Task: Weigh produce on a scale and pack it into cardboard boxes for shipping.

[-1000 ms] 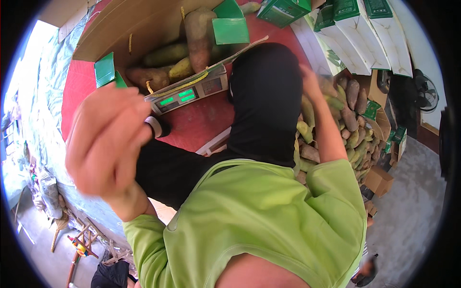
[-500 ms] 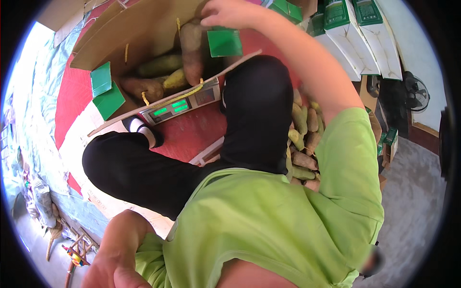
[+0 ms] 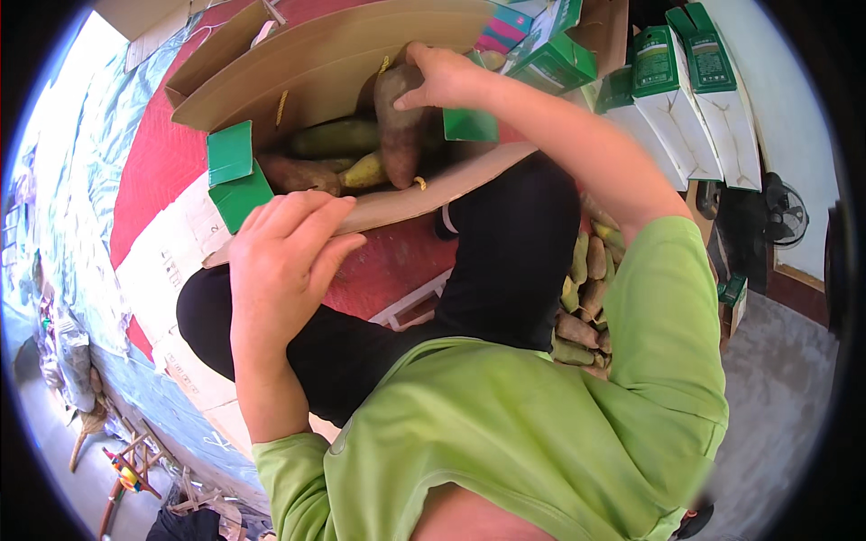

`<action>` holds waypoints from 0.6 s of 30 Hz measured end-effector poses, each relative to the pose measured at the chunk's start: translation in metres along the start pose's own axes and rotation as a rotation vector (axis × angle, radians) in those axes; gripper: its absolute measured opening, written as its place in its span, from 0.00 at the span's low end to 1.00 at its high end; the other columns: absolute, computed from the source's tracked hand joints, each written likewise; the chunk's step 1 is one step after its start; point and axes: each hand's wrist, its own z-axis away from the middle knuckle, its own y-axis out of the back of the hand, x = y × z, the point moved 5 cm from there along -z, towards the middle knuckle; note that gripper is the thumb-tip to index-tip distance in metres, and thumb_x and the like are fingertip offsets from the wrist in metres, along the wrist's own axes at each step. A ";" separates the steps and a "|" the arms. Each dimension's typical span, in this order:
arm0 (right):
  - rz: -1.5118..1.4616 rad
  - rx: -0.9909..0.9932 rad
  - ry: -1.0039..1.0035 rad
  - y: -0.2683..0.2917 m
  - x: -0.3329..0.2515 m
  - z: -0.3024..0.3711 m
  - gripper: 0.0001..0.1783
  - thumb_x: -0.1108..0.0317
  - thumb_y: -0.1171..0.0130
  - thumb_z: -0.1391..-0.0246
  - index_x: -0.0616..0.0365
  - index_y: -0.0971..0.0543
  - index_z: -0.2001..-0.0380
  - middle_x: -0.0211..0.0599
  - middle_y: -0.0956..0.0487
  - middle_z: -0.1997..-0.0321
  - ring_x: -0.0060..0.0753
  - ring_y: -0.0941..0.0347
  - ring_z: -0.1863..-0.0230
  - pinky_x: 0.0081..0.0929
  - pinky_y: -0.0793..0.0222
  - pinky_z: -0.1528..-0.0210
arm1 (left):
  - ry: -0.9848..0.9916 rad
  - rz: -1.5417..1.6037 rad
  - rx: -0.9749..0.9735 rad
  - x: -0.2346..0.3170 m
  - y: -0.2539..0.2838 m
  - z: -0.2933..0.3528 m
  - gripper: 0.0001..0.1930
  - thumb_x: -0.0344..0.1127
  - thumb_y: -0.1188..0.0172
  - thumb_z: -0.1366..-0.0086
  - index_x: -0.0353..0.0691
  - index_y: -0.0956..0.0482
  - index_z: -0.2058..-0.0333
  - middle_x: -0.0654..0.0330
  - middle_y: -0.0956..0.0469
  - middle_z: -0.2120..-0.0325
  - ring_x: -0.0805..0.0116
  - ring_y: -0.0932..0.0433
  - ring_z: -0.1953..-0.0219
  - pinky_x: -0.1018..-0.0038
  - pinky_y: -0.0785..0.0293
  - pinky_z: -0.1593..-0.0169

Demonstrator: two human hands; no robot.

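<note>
An open cardboard box (image 3: 334, 72) with green end flaps holds several long, thick vegetables. A brownish one (image 3: 397, 135) stands tilted up out of the box, and my right hand (image 3: 442, 79) is closed around its upper end. Below it lie a dark green vegetable (image 3: 334, 138), a yellow-green one (image 3: 365, 171) and a reddish-brown one (image 3: 298, 174). My left hand (image 3: 293, 252) is over the box's near wall, its fingers stretched out and the thumb apart. The inner faces of its fingers are hidden.
A pile of green and brown vegetables (image 3: 586, 288) lies right of my black-clad knee. Tall white-and-green cartons (image 3: 672, 108) stand at the far right, near a black fan (image 3: 783, 212). A red surface (image 3: 379, 266) lies under the box.
My left hand has come up from the lower left to the box's near wall, covering the scale's display. My right hand has moved from the far box edge onto the upright brown vegetable.
</note>
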 end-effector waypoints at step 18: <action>0.081 -0.176 0.180 0.015 -0.037 0.018 0.40 0.56 0.29 0.70 0.55 0.29 0.48 0.52 0.26 0.54 0.53 0.27 0.52 0.40 0.30 0.50 | 0.035 -0.159 -0.203 -0.003 -0.011 0.001 0.16 0.40 0.34 0.50 0.44 0.21 0.62 0.62 0.26 0.72 0.61 0.25 0.66 0.66 0.29 0.62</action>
